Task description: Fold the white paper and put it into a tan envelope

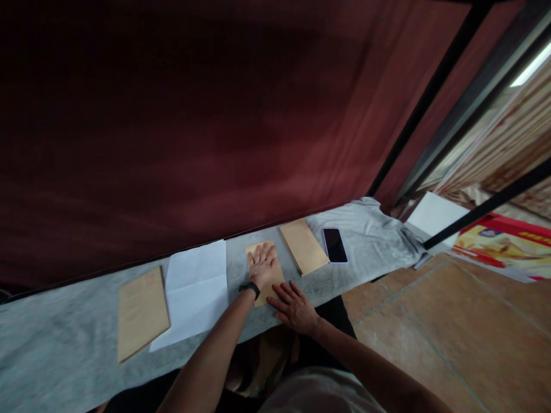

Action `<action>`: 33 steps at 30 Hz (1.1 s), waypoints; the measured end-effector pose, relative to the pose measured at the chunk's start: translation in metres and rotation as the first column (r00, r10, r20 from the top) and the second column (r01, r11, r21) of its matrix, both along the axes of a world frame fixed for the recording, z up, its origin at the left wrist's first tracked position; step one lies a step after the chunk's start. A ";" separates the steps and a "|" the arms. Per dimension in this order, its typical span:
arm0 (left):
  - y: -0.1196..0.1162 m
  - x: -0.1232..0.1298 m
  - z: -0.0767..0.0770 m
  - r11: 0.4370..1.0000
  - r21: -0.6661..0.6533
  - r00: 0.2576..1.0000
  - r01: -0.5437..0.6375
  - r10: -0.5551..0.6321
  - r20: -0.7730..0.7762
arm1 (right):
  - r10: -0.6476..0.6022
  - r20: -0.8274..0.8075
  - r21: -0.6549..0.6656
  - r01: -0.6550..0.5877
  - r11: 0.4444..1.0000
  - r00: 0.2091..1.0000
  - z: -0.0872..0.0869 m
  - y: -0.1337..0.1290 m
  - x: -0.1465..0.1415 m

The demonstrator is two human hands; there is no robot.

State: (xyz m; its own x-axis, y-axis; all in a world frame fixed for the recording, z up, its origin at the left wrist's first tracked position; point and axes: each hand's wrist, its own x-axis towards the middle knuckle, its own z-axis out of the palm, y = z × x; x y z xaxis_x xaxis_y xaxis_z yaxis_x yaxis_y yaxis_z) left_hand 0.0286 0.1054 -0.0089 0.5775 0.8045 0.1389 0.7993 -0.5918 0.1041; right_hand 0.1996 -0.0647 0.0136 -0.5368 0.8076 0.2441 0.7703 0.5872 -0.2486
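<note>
Under both hands lies a brown paper envelope (276, 274), flat on the grey cloth. My left hand (262, 265), with a dark band on its wrist, presses flat on the upper part with fingers spread. On the lower right edge rests my right hand (295, 308), its fingers stretched out and apart. To the left is a creased white sheet of paper (197, 281), partly under or against a stack of brown envelopes (143, 312). Another stack of brown envelopes (303, 246) lies to the right of my hands.
A phone (334, 245) with a dark screen lies right of the right-hand stack. The narrow grey cloth-covered surface (365, 229) runs along a dark red panel (206, 115). Black metal bars (430, 97), a white box (434, 218) and a red-yellow carton (508, 246) stand at right.
</note>
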 end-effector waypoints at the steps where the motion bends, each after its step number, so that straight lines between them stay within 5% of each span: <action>1: 0.006 0.002 0.001 1.000 -0.013 1.000 -0.026 0.026 -0.006 | 0.004 0.002 -0.007 -0.004 1.000 1.000 0.000 0.000 0.000; 7: 0.005 0.002 0.004 0.978 -0.100 0.983 -0.183 0.178 -0.052 | 0.021 -0.004 -0.043 -0.021 0.999 1.000 -0.001 0.000 0.001; 10: -0.029 -0.005 0.004 0.971 -0.100 0.975 -0.218 0.214 -0.052 | 0.010 -0.018 -0.026 -0.011 1.000 1.000 -0.004 0.000 0.000; 16: -0.120 -0.031 0.011 0.998 -0.044 0.999 -0.044 0.044 -0.019 | 0.014 -0.019 0.005 -0.014 1.000 1.000 -0.008 0.000 -0.001; 20: -0.157 -0.051 0.013 1.000 -0.002 1.000 -0.008 0.008 -0.022 | 0.023 0.002 0.014 -0.023 1.000 1.000 -0.005 -0.001 0.000; 33: -0.177 -0.063 0.017 0.998 0.056 0.999 0.029 -0.027 -0.037 | -0.037 0.003 -0.013 0.037 0.999 0.999 -0.004 -0.010 0.013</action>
